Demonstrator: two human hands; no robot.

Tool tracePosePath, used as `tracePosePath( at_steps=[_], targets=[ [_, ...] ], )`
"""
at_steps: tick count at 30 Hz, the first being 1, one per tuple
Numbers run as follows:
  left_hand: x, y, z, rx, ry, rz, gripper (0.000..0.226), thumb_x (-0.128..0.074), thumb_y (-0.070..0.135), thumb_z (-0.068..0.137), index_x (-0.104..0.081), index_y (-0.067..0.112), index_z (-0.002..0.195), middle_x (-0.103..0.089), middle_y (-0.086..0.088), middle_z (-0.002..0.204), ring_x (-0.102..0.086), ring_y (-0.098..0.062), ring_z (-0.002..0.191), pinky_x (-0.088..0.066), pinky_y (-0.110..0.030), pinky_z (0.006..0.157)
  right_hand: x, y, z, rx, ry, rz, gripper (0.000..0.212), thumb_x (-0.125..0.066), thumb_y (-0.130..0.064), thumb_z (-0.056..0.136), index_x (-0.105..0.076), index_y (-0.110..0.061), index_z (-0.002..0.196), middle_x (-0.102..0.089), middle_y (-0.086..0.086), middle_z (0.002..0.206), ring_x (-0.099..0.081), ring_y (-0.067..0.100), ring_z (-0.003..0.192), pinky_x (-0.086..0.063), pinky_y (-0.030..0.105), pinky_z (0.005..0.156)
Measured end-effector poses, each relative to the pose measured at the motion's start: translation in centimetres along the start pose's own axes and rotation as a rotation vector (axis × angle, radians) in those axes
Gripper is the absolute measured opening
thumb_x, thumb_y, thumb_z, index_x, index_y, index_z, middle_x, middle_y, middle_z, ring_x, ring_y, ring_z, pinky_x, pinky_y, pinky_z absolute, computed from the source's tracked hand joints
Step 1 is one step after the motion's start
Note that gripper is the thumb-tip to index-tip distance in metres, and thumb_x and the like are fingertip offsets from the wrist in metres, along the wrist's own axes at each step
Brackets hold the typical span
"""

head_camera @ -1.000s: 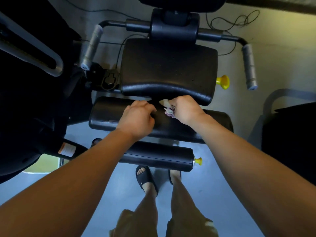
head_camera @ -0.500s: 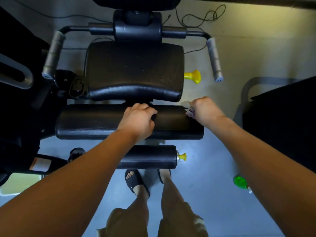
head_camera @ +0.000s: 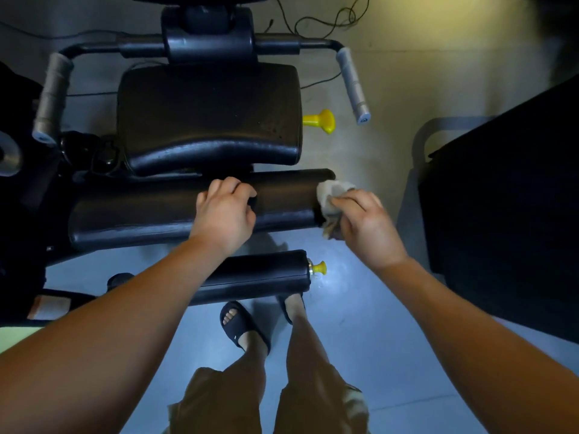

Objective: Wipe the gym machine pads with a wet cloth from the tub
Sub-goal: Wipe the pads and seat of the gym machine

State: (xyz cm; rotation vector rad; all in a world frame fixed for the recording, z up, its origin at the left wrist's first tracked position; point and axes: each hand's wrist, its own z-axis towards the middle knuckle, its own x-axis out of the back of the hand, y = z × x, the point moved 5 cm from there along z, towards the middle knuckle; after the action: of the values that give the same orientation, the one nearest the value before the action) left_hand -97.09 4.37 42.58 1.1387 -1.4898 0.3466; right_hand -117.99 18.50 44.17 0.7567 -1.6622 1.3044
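Right hand pinching crumpled pale cloth against glossy black roller pad end, left hand curled gripping pad

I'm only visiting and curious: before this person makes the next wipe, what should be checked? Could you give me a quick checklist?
1. Cloth held firmly: ok, the right hand grips it.
2. Cloth against the long roller pad: ok, it sits at the pad's right end.
3. Pad steadied: ok, the left hand curls over its middle.
4. Cloth wet enough: cannot tell.
5. Tub close by for a rinse: cannot tell, no tub is in view.
6. Short roller pad and seat pad already wiped: cannot tell.
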Motion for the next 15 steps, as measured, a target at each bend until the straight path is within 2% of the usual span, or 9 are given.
tracePosePath(
  at_steps=[2, 5, 8, 12, 15],
  targets=[
    [0.2, -0.2, -0.8, -0.003, 0.019, -0.002, 0.034, -0.055, 0.019, 0.094, -0.06, 0.02, 0.128, -0.052, -0.001, 0.125, -0.04, -0.024, 0.119, -0.033, -0.041, 0.098, -1.5, -0.2, 0.1, -0.078, -0.033, 0.001, 0.035, -0.053, -0.006, 0.093, -0.066, -0.008, 0.126, -0.059, 0.011, 0.127, -0.052, 0.024, 0.116, -0.047, 0.036, 0.097],
    [1.1, -1.2, -2.5, 0.001, 0.043, -0.004, 0.03, -0.054, 0.019, 0.093, -0.063, 0.019, 0.122, -0.056, -0.001, 0.119, -0.043, -0.024, 0.115, -0.035, -0.04, 0.096, -3.0, -1.0, 0.4, -0.149, -0.047, 0.057, 0.036, -0.053, -0.017, 0.099, -0.059, -0.011, 0.134, -0.049, 0.008, 0.14, -0.044, 0.006, 0.12, -0.046, 0.033, 0.1],
    [1.9, -3.2, -3.7, 0.033, 0.041, -0.013, 0.027, -0.054, 0.02, 0.093, -0.064, 0.019, 0.118, -0.057, -0.001, 0.117, -0.044, -0.024, 0.115, -0.035, -0.04, 0.096, -4.3, -3.5, 1.0, -0.045, -0.1, -0.054, 0.04, -0.054, -0.021, 0.102, -0.056, -0.007, 0.139, -0.046, 0.013, 0.146, -0.041, 0.03, 0.129, -0.046, 0.042, 0.103],
    [2.8, -6.6, -5.1, 0.102, 0.068, -0.042, 0.027, -0.054, 0.022, 0.091, -0.064, 0.019, 0.116, -0.057, -0.001, 0.116, -0.045, -0.025, 0.115, -0.037, -0.04, 0.097, -6.5, -7.9, 3.5, -0.066, -0.168, -0.163, 0.046, -0.055, -0.023, 0.101, -0.051, -0.014, 0.146, -0.045, 0.014, 0.148, -0.041, 0.036, 0.134, -0.036, 0.045, 0.107],
    [3.3, -9.2, -6.1, 0.155, 0.106, -0.067, 0.026, -0.055, 0.022, 0.089, -0.065, 0.019, 0.113, -0.057, -0.001, 0.113, -0.045, -0.026, 0.112, -0.038, -0.041, 0.094, -7.9, -10.0, 5.9, -0.093, -0.249, -0.271, 0.068, -0.072, -0.028, 0.088, -0.046, -0.014, 0.149, -0.041, 0.011, 0.15, -0.039, 0.037, 0.131, -0.034, 0.045, 0.101]
  ],
)
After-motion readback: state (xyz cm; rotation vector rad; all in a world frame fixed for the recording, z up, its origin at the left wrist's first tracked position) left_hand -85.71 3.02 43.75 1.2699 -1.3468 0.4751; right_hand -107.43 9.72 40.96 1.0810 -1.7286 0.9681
